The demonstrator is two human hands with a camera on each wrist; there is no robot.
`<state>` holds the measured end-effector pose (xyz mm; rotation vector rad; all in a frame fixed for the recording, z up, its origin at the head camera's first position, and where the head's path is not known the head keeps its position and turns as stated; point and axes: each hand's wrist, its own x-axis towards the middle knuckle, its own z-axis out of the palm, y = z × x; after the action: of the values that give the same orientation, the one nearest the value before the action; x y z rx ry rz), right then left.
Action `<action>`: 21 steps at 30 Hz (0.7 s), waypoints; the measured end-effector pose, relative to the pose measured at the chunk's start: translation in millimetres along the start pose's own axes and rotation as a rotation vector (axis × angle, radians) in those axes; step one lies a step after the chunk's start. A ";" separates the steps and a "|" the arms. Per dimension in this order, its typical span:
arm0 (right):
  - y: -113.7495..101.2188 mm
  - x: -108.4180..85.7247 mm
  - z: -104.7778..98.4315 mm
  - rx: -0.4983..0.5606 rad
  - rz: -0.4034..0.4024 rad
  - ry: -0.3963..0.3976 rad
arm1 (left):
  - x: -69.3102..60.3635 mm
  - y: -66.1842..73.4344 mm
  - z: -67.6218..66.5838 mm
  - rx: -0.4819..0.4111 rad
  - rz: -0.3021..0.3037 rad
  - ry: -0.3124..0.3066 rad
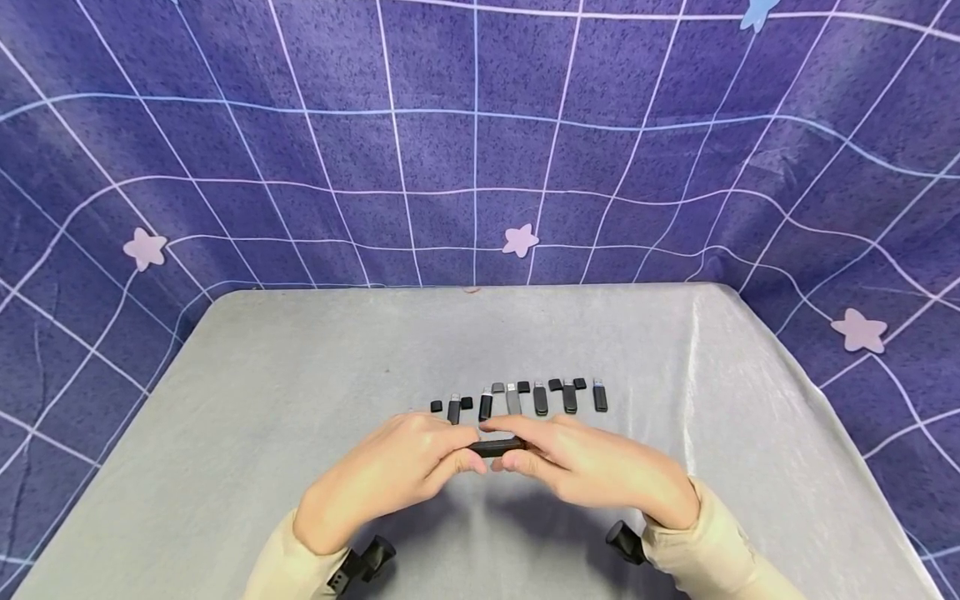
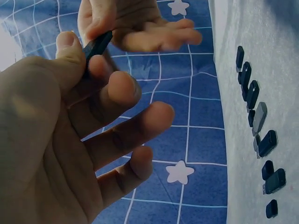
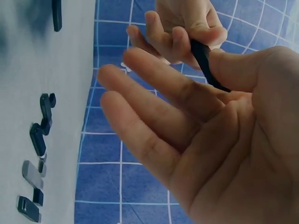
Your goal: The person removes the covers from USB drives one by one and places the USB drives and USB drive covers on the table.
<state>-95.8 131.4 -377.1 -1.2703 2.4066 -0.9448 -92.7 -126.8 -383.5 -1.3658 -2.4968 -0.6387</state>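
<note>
In the head view a black USB flash drive [image 1: 497, 447] is held level above the table, spanning the gap between both hands. My left hand [image 1: 408, 458] pinches one end between thumb and index finger; the other left fingers are spread loosely in the left wrist view. The opposite end of the flash drive [image 3: 203, 60] is pinched by my right hand [image 1: 577, 460], whose remaining fingers extend away from it. Fingers cover both ends, so I cannot tell whether a cap is on. Beyond the hands, a row of uncapped flash drives includes a grey one [image 1: 513, 401] and a black one [image 1: 540, 400].
Small loose caps, such as a black cap [image 1: 437, 406] and a grey cap [image 1: 498, 387], lie among the drives on the grey cloth-covered table [image 1: 315, 350]. A blue gridded curtain [image 1: 435, 150] with stars surrounds the table's back and sides.
</note>
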 end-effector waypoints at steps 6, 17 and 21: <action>1.8 1.5 4.4 -0.043 -0.072 0.021 | 1.1 1.0 5.3 -0.026 0.006 -0.013; 0.8 1.2 4.5 -0.011 -0.035 0.002 | 0.7 4.2 8.0 0.009 0.017 -0.020; 1.2 1.3 5.1 -0.020 -0.041 0.010 | 2.2 4.9 8.3 0.026 0.013 -0.003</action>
<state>-94.7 128.6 -381.7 -1.3301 2.4123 -0.9434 -89.7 -118.9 -388.6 -1.3742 -2.4871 -0.6004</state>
